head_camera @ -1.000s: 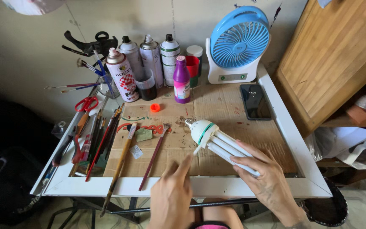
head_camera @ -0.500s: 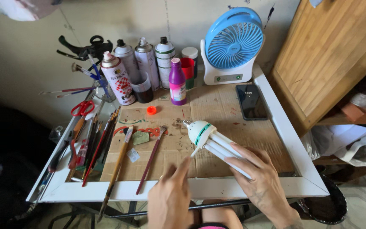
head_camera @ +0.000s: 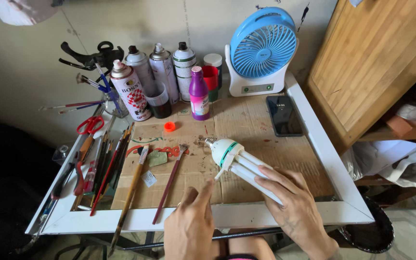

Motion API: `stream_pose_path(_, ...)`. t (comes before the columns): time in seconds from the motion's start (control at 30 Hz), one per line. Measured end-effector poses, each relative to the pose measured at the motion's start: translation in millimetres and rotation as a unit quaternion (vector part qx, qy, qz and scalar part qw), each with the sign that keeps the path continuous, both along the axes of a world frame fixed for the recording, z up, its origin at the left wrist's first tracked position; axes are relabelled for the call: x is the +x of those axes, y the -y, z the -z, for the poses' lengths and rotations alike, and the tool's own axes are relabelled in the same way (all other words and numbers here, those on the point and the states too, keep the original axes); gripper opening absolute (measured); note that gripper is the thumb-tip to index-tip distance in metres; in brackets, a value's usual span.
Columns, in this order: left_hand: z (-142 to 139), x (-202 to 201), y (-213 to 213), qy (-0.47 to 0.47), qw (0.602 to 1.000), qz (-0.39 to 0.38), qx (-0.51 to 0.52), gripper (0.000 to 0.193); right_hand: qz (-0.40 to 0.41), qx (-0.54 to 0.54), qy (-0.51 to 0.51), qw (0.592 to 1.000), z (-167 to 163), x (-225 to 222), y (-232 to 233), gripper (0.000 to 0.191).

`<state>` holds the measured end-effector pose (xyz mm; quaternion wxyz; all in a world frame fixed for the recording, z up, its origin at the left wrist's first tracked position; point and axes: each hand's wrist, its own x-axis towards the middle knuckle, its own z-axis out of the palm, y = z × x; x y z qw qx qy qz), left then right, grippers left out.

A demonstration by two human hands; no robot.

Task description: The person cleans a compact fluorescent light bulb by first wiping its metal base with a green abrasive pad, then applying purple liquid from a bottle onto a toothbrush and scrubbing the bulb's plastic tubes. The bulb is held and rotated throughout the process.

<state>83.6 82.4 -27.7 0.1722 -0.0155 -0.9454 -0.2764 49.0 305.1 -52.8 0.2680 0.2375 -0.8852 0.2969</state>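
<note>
My right hand (head_camera: 295, 207) grips the tubes of a white compact fluorescent bulb (head_camera: 234, 159), whose screw base points up and to the left over the cardboard sheet (head_camera: 246, 130). My left hand (head_camera: 192, 225) hovers near the table's front edge with fingers loosely apart, holding nothing, just left of the bulb. Two long paintbrushes (head_camera: 169, 183) lie on the cardboard to its left. A small orange cap (head_camera: 169, 126) rests farther back.
Spray cans (head_camera: 130, 91), a purple bottle (head_camera: 199, 95), a red cup and a blue-and-white desk fan (head_camera: 261, 53) line the back. A phone (head_camera: 285, 115) lies at right. Red scissors (head_camera: 90, 126), pliers and brushes crowd the left side. A wooden board (head_camera: 376, 62) stands right.
The view has shifted slightly. My right hand keeps its hold on the bulb, and my left hand has edged closer to it.
</note>
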Motion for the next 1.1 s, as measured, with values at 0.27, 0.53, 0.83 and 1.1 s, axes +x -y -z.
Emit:
stream_pose_path(0.27, -7, -26, -17, -0.003, 1.0, 0.014, -0.019, 0.041, -0.01, 0.036, 0.028, 0.999, -2, 1, -3, 0.049)
stream_pose_path(0.53, -2, 2, -5, -0.012, 1.0, 0.002, -0.006, 0.044, -0.041, 0.048, -0.009, 0.998, -2, 3, -2, 0.035)
stream_pose_path(0.83, 8, 10, 0, -0.068, 0.998, 0.011, 0.004, 0.047, -0.018, -0.019, 0.054, 0.998, -7, 1, 0, 0.055)
stream_pose_path(1.1, 15, 23, 10, 0.02, 1.0, -0.01, 0.0, 0.055, 0.017, -0.045, 0.058, 0.997, -13, 1, 1, 0.059)
